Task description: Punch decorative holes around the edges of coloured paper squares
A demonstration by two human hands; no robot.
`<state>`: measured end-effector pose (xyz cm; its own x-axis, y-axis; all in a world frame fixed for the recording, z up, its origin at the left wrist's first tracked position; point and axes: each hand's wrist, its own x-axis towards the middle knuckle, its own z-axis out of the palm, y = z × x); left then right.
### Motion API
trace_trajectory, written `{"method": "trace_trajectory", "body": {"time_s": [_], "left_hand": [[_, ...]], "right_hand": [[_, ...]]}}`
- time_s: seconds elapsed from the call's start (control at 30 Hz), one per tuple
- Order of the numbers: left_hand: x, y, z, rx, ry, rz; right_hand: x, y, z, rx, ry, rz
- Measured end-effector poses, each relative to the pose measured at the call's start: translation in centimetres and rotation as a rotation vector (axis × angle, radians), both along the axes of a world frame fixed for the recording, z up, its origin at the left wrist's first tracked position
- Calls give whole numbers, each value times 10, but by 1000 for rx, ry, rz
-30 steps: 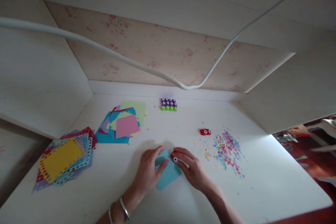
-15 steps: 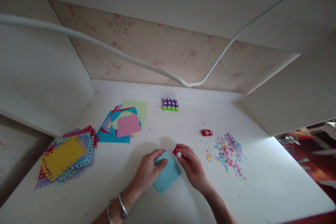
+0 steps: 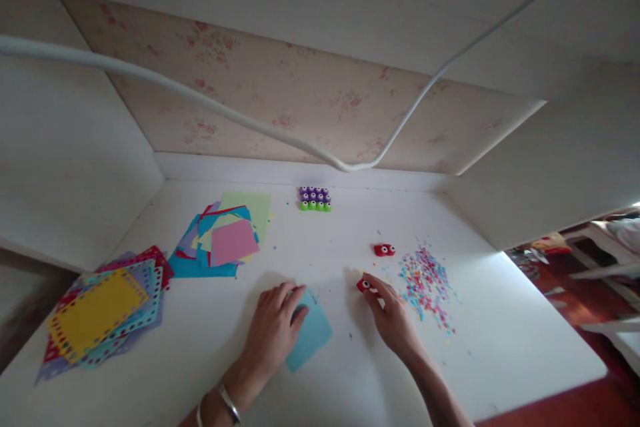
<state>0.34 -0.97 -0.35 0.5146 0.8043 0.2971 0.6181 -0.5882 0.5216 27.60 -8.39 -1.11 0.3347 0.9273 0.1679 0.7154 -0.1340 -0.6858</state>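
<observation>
A light blue sheet of paper point(image 3: 311, 337) lies on the white table in front of me. My left hand point(image 3: 274, 320) rests over its left edge, thumb on the paper and fingers spread toward the top corner. To the right, my right hand point(image 3: 393, 317) grips a small red craft punch point(image 3: 362, 285) with a round white-and-black eye shape on it. This punch is apart from the paper, just above the table. Another red punch piece point(image 3: 383, 250) with two such eyes sits a little farther back.
Loose paper confetti point(image 3: 427, 283) is scattered at the right. Purple and green eyed punches point(image 3: 315, 198) stand in rows near the back. Coloured sheets point(image 3: 235, 243) are piled at the left, beside sheets with punched borders point(image 3: 97, 310). A white cable point(image 3: 280, 138) hangs across the view.
My right hand has moved right with the red punch, away from the paper. The light blue paper has gone down onto the table and my left hand has loosened. The view has shifted slightly.
</observation>
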Motion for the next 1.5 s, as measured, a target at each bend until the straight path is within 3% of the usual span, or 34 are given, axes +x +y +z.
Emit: {"method": "trace_trajectory", "body": {"time_s": [0.1,0.27,0.4,0.57,0.77,1.23,1.5], "left_hand": [[-1,0,2,75,31,32],[2,-5,5,35,60,-69],[7,-8,3,11,106,-96],[7,-5,1,36,86,-77],[6,-3,-1,39,24,-60],[5,-4,-4,71,-21,-41],[7,-7,6,60,5,-57]], "right_hand": [[22,-9,1,-6,-38,-43],[71,-10,18,28,-78,-143],[116,8,30,-79,-152,-125],[148,40,29,-112,-218,-59],[158,59,21,-121,-250,21],[153,60,16,-125,-201,-38],[150,61,29,-91,-144,-41]]}}
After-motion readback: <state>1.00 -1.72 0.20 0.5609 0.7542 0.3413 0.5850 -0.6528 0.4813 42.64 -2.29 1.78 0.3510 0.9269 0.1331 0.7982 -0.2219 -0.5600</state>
